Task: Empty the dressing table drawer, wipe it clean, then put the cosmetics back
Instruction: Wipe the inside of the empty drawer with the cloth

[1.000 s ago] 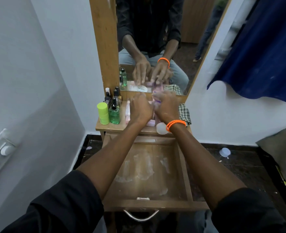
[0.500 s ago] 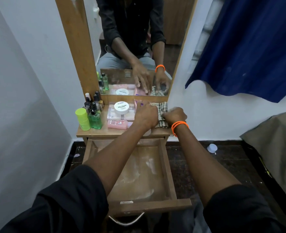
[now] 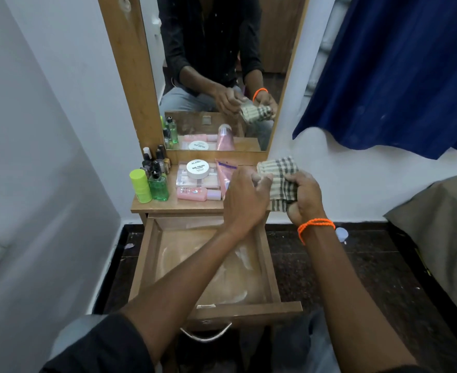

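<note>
The wooden drawer (image 3: pixel 270 273) is pulled out below the dressing table top (image 3: pixel 173 207), with nothing in it but white powdery smears on its floor. A checked cloth (image 3: pixel 281 179) is held up above the table's right edge; my right hand (image 3: pixel 306 199) grips it from the right and my left hand (image 3: pixel 244 200) pinches its left side. On the table top stand a lime green tube (image 3: pixel 140 185), a green bottle (image 3: pixel 158 185), several small dark bottles (image 3: pixel 156 160), a white nail polish jar (image 3: pixel 197 169) on a clear palette, a pink bottle (image 3: pixel 197 194) and a pink tube (image 3: pixel 224 175).
A tall mirror (image 3: pixel 216 76) in a wooden frame rises behind the table. A white wall is on the left, a blue curtain (image 3: pixel 396 76) hangs on the right, and a grey-covered bed edge (image 3: pixel 442 232) is at far right. A small white cap (image 3: pixel 341 234) lies on the dark floor.
Both hands left the cosmetics on the table top, took the checked cloth from the right side and lifted it off the table. The view shifted to the right.
</note>
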